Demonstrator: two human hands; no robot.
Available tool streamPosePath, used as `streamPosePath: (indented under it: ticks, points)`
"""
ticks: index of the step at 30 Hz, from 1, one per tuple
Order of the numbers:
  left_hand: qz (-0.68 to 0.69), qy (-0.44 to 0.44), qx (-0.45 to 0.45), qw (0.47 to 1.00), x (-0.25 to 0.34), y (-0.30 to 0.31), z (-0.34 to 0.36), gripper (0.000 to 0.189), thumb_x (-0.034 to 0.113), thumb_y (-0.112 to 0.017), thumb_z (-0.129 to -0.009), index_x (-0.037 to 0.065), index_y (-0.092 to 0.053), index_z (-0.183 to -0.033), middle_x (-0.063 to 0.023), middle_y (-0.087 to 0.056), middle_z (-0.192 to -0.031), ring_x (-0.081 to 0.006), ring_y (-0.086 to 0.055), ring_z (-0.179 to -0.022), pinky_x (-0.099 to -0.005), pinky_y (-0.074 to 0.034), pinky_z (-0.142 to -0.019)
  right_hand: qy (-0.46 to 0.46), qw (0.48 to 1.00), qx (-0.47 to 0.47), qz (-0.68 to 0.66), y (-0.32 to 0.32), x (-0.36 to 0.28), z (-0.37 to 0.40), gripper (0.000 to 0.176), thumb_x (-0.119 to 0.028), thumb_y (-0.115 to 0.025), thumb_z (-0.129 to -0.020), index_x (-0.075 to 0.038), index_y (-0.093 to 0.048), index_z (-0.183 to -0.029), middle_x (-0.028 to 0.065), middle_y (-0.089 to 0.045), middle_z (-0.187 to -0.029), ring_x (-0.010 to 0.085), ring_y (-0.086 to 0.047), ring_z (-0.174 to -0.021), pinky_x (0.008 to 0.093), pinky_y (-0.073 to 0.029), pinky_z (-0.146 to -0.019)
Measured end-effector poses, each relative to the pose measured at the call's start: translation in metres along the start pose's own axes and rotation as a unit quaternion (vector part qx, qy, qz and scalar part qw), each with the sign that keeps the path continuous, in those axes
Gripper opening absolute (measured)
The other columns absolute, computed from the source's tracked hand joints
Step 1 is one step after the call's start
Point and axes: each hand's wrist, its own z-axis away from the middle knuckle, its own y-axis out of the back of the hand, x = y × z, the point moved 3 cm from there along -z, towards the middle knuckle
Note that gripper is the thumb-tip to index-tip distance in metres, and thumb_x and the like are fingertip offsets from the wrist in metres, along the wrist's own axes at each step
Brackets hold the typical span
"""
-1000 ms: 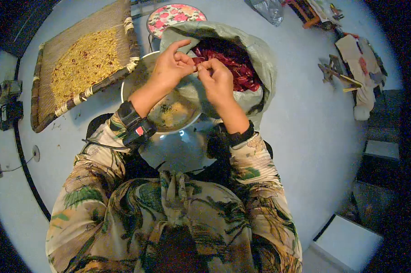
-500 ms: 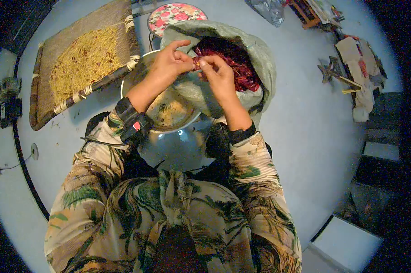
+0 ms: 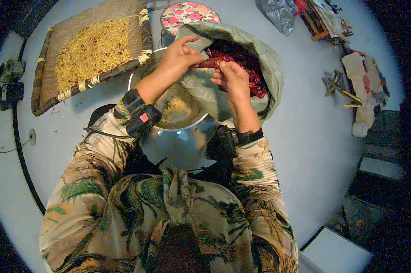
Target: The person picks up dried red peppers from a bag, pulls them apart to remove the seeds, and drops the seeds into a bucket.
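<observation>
Straight-down view over a pale blue-grey floor (image 3: 301,136), with a leaf-patterned shirt (image 3: 169,218) filling the lower middle and two forearms reaching up and away from it.

Upper left: a flat woven tray (image 3: 96,81), spread with yellow seeds (image 3: 94,48), its right corner just beside the rim of a bowl.

Upper middle: an open grey-green sack (image 3: 265,51), mouth rolled down, holding a pile of chillies (image 3: 250,68), dark red and dried.

Between tray and sack, partly under both arms: a round metal bowl (image 3: 194,119) with a little yellowish litter at its bottom. Behind it, at the top edge, a round floral disc (image 3: 189,11).

On each wrist, a black band (image 3: 142,116).

Left hand (image 3: 180,57) raised over the far rim of the bowl, thumb and fingertips pressed together on the left end of a single chilli (image 3: 208,63). Right hand (image 3: 233,77) directly opposite, above the mouth of the sack, fingertips pinched closed on the right end of the same pod. Held level in the air between the two hands, spanning the short gap from one set of fingertips to the other, just in front of the red pile and touching neither bowl nor sack.
</observation>
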Motion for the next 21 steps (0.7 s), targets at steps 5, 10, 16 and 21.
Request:
streamPosePath:
  ticks: [5,10,16,21]
  points:
    - [-0.031,-0.028,0.015,0.999,-0.001,-0.003,0.000,0.052,0.009,-0.068,-0.083,-0.002,-0.048,-0.129,-0.0060,-0.065,-0.077,-0.0094,-0.059,-0.061,-0.0237,-0.047,-0.055,0.047,0.996,0.060,0.047,0.020,-0.006,-0.012,0.019,-0.018,-0.060,-0.094,0.001,-0.064,-0.096,0.0092,-0.065,-0.086,0.0164,-0.064,-0.068,0.0300,-0.057,-0.059]
    - [-0.049,-0.041,0.012,0.998,0.001,-0.002,0.002,0.046,0.015,-0.068,-0.085,-0.002,-0.052,-0.125,-0.0031,-0.062,-0.073,-0.0086,-0.058,-0.060,-0.0230,-0.046,-0.055,0.088,0.989,0.113,0.043,0.043,-0.018,-0.019,0.020,-0.011,-0.060,-0.093,0.004,-0.062,-0.105,0.0119,-0.066,-0.091,0.0196,-0.066,-0.072,0.0306,-0.058,-0.061]
    - [-0.052,-0.019,-0.014,0.998,-0.002,-0.003,0.004,0.041,0.014,-0.066,-0.088,0.004,-0.055,-0.126,-0.0006,-0.062,-0.082,-0.0077,-0.057,-0.067,-0.0220,-0.048,-0.063,0.069,0.987,0.134,0.051,0.059,-0.017,-0.030,0.021,-0.008,-0.058,-0.093,0.003,-0.060,-0.110,0.0128,-0.066,-0.096,0.0191,-0.065,-0.074,0.0293,-0.057,-0.063]
    - [-0.057,-0.016,-0.018,0.998,0.004,-0.003,0.005,0.040,0.014,-0.066,-0.088,0.004,-0.056,-0.125,-0.0007,-0.063,-0.083,-0.0078,-0.057,-0.069,-0.0218,-0.048,-0.063,0.047,0.985,0.135,0.101,0.076,-0.007,-0.043,0.020,-0.014,-0.058,-0.095,0.001,-0.061,-0.108,0.0092,-0.066,-0.094,0.0144,-0.065,-0.081,0.0275,-0.057,-0.068]
